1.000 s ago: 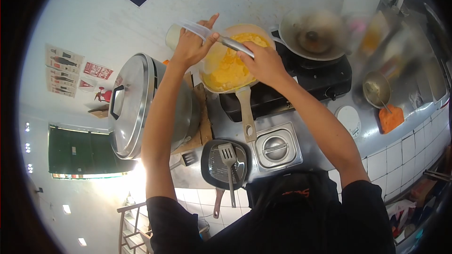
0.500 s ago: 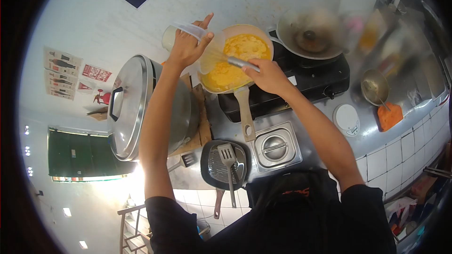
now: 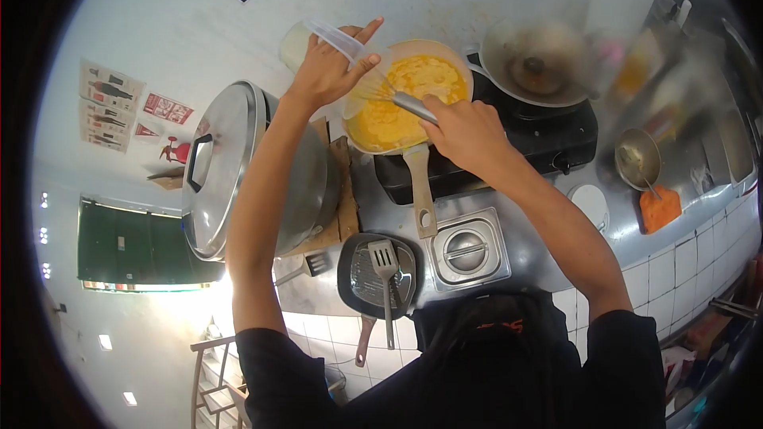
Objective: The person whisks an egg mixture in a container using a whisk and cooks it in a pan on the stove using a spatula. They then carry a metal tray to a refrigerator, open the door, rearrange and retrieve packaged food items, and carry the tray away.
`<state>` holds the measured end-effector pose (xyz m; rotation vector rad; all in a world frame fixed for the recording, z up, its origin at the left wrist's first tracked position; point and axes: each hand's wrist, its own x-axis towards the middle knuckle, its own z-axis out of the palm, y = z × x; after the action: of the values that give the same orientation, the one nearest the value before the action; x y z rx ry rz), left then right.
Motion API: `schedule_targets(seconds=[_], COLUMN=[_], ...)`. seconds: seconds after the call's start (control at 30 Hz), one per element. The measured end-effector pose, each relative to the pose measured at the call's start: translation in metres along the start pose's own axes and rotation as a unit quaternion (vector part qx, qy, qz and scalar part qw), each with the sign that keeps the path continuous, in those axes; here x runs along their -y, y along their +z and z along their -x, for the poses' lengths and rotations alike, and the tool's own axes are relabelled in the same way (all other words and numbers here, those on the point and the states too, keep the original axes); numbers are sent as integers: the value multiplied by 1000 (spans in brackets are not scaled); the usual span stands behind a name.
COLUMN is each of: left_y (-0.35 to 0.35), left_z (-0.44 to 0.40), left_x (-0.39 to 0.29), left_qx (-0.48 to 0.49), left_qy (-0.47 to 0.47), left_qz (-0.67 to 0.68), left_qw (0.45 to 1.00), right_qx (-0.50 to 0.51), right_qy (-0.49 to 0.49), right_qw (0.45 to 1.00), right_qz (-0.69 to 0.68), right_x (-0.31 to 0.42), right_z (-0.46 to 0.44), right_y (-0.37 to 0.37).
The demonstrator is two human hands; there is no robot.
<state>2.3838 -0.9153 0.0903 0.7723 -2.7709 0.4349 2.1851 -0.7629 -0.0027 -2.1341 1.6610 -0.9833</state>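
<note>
My left hand (image 3: 330, 67) holds a clear plastic container (image 3: 338, 40) tilted over the left side of a cream frying pan (image 3: 420, 160). Its index finger points out and the thumb is on the container's rim. My right hand (image 3: 469, 131) is closed round the grey handle of a whisk (image 3: 413, 107). The whisk's wires are at the container's mouth, above the pan; where exactly they touch is hard to tell. Yellow egg-like food (image 3: 409, 99) covers much of the pan, which sits on a black stove (image 3: 509, 151).
A large lidded pot (image 3: 226, 167) stands at left. A wok (image 3: 532, 63) is on the stove's right burner. Nearer me are a grill pan (image 3: 358, 270) with a slotted spatula (image 3: 385, 262) across it and a lidded steel container (image 3: 465, 250). A ladle (image 3: 637, 159) and orange cloth (image 3: 660, 210) lie right.
The whisk has swung from a flatter angle to a more slanted one, and my right hand has moved down a little and to the right. The whole view has shifted slightly.
</note>
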Motion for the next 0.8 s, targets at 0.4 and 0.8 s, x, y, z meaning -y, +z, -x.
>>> schedule_targets(seconds=[0.4, 0.8], left_y=[2, 7], left_z=[-13, -30], left_x=[-6, -39], left_qx=[52, 27], left_qy=[-5, 48], left_qz=[-24, -79], left_qw=[998, 995], right_qx=[-23, -90], right_qy=[0, 31], right_qw=[999, 994], right_qz=[-40, -51], right_x=[3, -23], right_z=[20, -17], right_y=[4, 4])
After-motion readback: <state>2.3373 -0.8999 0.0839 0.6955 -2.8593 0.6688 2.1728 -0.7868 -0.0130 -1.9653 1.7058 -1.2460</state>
